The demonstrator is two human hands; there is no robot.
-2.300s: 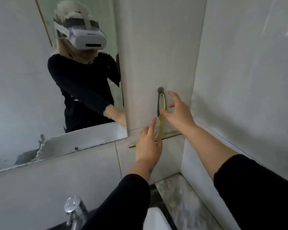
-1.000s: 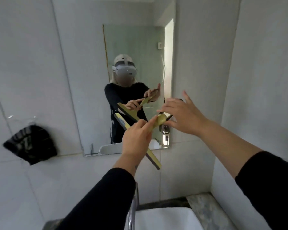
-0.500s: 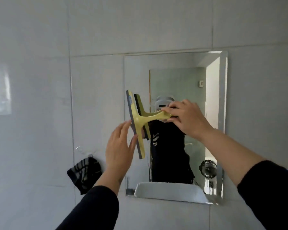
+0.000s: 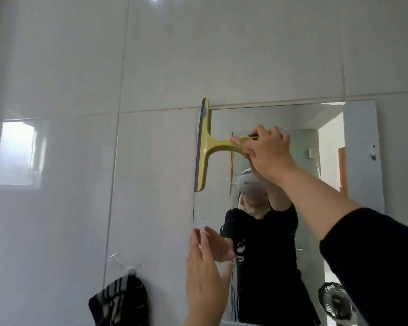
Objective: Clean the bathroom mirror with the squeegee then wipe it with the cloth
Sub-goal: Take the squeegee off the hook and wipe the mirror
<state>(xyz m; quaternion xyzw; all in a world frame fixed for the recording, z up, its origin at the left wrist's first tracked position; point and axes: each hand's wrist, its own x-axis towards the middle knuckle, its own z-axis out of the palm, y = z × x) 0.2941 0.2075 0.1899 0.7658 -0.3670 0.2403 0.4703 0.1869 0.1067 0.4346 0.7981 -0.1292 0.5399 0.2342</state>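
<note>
A yellow-green squeegee [image 4: 206, 147] stands with its blade upright along the left edge of the mirror [image 4: 316, 123], near the top corner. My right hand [image 4: 267, 154] grips its handle from the right. Lower down, my left hand [image 4: 205, 276] is held up flat with fingers apart, in front of the mirror's lower left edge, holding nothing. A dark striped cloth [image 4: 120, 302] hangs from a clear hook [image 4: 131, 270] on the tiled wall, left of the mirror and below it.
White glossy wall tiles [image 4: 151, 67] surround the mirror. The glass reflects a person in black with a headset, a doorway and a small fan [image 4: 335, 300] at the lower right.
My right hand has carried the squeegee up and left, from mid-air to the mirror's top left edge. My left hand has come off the blade and dropped lower.
</note>
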